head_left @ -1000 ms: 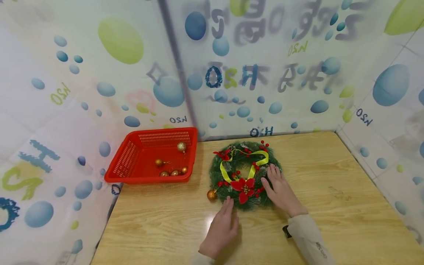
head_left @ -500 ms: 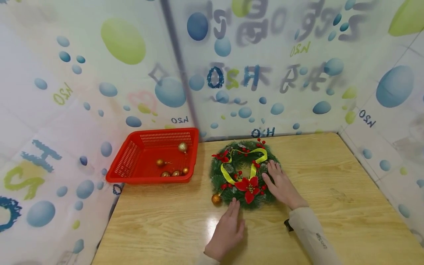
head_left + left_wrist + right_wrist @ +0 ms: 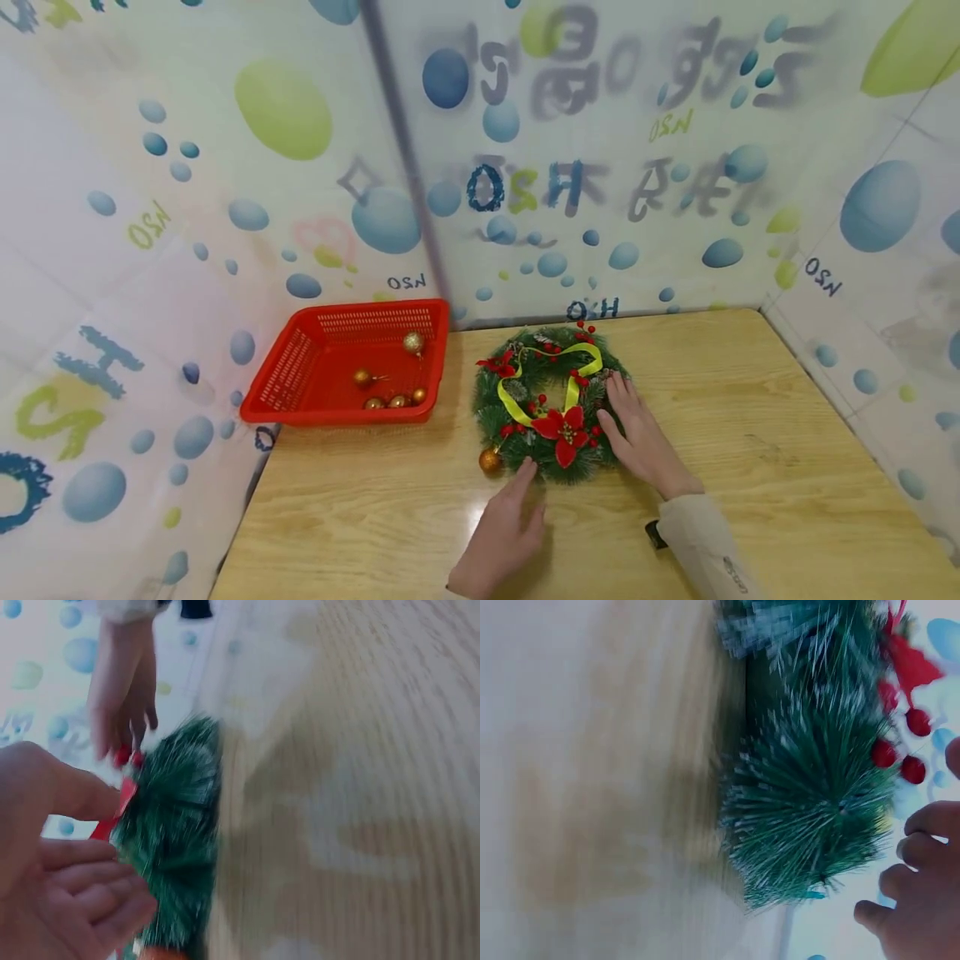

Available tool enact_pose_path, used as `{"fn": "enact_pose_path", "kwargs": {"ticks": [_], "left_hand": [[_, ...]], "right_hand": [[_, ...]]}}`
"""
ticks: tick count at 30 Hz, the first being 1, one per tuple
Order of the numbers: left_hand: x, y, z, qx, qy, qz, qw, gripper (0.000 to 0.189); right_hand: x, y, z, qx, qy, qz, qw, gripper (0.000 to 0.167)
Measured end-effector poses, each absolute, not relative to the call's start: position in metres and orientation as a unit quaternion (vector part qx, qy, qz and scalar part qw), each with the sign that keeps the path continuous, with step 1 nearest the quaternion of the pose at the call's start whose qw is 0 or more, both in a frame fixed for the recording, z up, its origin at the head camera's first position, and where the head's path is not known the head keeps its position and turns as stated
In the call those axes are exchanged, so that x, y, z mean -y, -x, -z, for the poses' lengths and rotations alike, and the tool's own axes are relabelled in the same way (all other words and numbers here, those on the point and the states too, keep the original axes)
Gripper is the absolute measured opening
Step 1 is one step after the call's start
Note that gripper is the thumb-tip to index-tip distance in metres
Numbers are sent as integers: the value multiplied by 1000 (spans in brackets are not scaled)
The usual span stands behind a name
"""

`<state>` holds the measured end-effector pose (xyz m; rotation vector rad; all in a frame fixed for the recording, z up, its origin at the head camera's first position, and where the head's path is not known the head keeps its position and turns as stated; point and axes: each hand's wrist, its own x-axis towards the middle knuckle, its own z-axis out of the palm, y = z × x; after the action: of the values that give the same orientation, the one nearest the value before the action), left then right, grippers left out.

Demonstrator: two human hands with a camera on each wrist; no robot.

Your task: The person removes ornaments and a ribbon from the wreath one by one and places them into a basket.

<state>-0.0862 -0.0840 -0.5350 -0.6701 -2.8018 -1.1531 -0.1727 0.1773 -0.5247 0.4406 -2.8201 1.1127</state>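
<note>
A green pine wreath (image 3: 491, 417) lies flat on the wooden table (image 3: 360, 508). It carries a yellow ribbon (image 3: 512, 406), red berries and a red poinsettia (image 3: 562, 435) at its near side. An orange glitter bauble (image 3: 490, 460) hangs at its near left edge. My left hand (image 3: 497, 533) is at the near rim, fingers extended, fingertips right at the needles. My right hand (image 3: 645, 442) rests its extended fingers on the wreath's right side. In the right wrist view, pine needles (image 3: 810, 802) and berries (image 3: 913, 769) show beside that hand.
A red plastic basket (image 3: 341, 415) stands at the back left of the table with several gold baubles (image 3: 363, 378) inside. A wall covering with printed bubbles (image 3: 386, 221) closes off the back and both sides.
The wreath has turned slightly counterclockwise: its poinsettia and orange bauble have shifted right, the top berries left. Both hands have stayed by its rim. The head view has tilted a little.
</note>
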Motion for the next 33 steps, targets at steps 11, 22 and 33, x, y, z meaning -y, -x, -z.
{"fn": "enact_pose_path", "kwargs": {"ticks": [11,22,33], "left_hand": [[130,113,543,891,115,416,142,51],[123,120,558,876,68,466,99,49],[119,129,569,857,42,502,107,38]], "right_hand": [[-162,125,528,915,-191,-340,99,54],[-162,125,543,926,-166,-328,84,58],[-165,126,545,928,-157,-330,72,59]]}}
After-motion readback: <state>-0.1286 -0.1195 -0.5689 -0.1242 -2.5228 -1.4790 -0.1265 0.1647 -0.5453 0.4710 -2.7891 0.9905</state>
